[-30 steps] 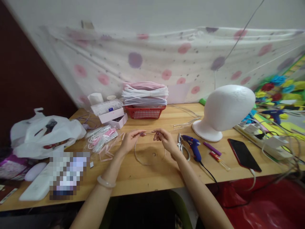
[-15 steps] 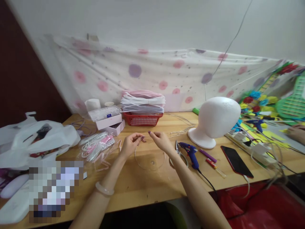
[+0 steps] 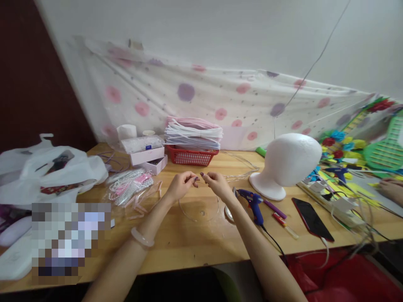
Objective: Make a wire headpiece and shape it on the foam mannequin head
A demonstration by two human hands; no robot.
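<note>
My left hand (image 3: 182, 185) closed to a fingertip pinch on a thin wire loop (image 3: 189, 219), nearer me than the red basket (image 3: 192, 157); my right hand (image 3: 218, 185) curled, thumb forward, whether gripping wire I cannot tell; white boxes (image 3: 147, 156) just left of the basket; glue gun (image 3: 254, 205) and foam head (image 3: 291, 161) to its right.

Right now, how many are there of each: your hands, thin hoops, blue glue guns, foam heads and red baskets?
Left hand and right hand: 2
Thin hoop: 1
Blue glue guns, near and far: 2
White foam head: 1
Red basket: 1
Total: 7
</note>
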